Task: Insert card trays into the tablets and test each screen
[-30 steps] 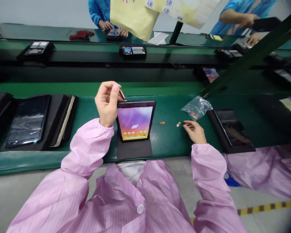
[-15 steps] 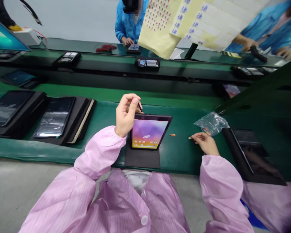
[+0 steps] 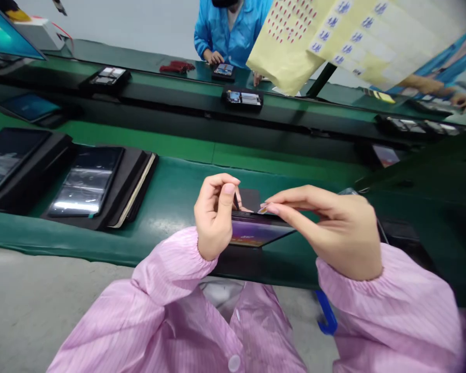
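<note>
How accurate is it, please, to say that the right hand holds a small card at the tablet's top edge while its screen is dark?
Only the screen is wrong: the head view shows it lit. The right hand holds a small card at the top edge of the tablet.

The held tablet (image 3: 248, 235) has a smooth, glossy screen. At left, a dark tablet (image 3: 87, 181) shines like glass above matt black covers (image 3: 129, 178). The green counter (image 3: 174, 197) looks smooth, rubbery, faintly shiny. The pink smock (image 3: 186, 336) is thin, creased cloth with 1 smooth, plastic-looking button (image 3: 234, 363); the yellow sheet (image 3: 287, 57) is matt paper.
</note>
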Action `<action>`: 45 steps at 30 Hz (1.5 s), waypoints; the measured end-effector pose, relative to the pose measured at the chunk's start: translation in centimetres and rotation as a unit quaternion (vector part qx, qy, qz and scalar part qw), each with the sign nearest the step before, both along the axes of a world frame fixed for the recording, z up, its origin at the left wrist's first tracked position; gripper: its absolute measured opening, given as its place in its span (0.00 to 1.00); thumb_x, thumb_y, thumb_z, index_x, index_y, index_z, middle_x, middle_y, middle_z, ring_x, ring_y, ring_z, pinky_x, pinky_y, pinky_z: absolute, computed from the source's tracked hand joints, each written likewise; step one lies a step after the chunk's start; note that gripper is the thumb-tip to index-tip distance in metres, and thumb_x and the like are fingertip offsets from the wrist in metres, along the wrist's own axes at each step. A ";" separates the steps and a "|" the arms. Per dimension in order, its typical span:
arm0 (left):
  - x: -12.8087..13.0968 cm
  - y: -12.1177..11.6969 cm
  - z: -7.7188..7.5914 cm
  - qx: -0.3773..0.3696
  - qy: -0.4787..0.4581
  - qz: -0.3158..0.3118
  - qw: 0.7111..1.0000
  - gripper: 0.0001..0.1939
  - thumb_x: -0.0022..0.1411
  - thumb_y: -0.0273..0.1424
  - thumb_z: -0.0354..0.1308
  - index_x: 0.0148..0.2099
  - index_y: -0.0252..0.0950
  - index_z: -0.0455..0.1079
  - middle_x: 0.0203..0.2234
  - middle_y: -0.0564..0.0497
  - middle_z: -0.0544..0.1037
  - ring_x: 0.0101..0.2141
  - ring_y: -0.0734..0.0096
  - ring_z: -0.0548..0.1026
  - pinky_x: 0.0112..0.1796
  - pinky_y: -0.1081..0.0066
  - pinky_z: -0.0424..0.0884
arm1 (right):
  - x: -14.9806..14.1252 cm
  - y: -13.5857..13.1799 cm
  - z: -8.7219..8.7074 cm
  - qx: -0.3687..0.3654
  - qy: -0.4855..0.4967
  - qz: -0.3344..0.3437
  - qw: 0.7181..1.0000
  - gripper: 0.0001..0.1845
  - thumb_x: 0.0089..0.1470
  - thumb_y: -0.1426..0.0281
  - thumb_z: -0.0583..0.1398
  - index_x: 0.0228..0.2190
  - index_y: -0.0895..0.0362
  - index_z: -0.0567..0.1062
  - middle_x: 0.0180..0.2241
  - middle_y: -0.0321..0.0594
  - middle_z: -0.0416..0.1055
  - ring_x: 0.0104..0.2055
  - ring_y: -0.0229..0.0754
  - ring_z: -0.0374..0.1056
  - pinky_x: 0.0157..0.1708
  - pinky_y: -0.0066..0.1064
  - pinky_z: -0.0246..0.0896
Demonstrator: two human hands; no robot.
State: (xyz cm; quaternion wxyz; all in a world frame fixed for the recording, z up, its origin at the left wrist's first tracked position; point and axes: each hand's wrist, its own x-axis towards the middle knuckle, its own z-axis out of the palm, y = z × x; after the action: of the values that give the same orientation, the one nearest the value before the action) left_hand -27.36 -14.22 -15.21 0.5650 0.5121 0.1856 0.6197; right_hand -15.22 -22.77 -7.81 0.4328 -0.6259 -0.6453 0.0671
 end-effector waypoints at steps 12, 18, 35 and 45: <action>-0.1 0.1 -0.3 -0.001 0.006 -0.028 1.000 0.09 0.69 0.34 0.50 0.42 0.41 0.71 0.26 0.56 0.65 0.21 0.85 0.68 0.23 0.84 0.74 | -0.4 0.3 0.8 -0.035 -0.167 0.013 0.985 0.08 0.61 0.65 0.59 0.32 0.50 0.77 0.28 0.27 0.79 0.24 0.31 0.73 0.25 0.21 0.65; 0.2 0.6 -0.8 0.061 0.002 0.003 0.998 0.08 0.69 0.33 0.51 0.42 0.39 0.71 0.26 0.56 0.66 0.21 0.86 0.67 0.22 0.86 0.71 | -0.5 0.6 1.3 -0.075 -0.185 0.038 0.979 0.06 0.58 0.70 0.61 0.30 0.52 0.78 0.29 0.30 0.79 0.24 0.33 0.73 0.25 0.22 0.64; 0.8 1.0 -1.3 0.121 0.008 0.067 0.990 0.13 0.68 0.42 0.51 0.42 0.39 0.70 0.28 0.54 0.69 0.23 0.84 0.69 0.23 0.83 0.69 | -0.3 0.4 0.4 -0.036 -0.250 0.041 0.967 0.08 0.59 0.68 0.61 0.28 0.54 0.77 0.25 0.27 0.77 0.24 0.29 0.70 0.25 0.21 0.60; 1.1 1.3 -1.4 0.127 0.021 0.076 0.989 0.18 0.66 0.47 0.51 0.42 0.38 0.69 0.28 0.54 0.68 0.26 0.81 0.73 0.23 0.81 0.69 | 0.5 0.7 0.0 -0.028 -0.245 0.033 0.968 0.07 0.59 0.65 0.61 0.29 0.53 0.76 0.26 0.29 0.77 0.25 0.33 0.71 0.25 0.26 0.61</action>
State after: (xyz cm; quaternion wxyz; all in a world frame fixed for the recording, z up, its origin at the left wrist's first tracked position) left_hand -26.25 -12.90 -16.65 0.4429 0.5773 0.1557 0.6681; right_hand -14.73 -22.10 -7.77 0.2412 -0.6136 -0.7498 -0.0564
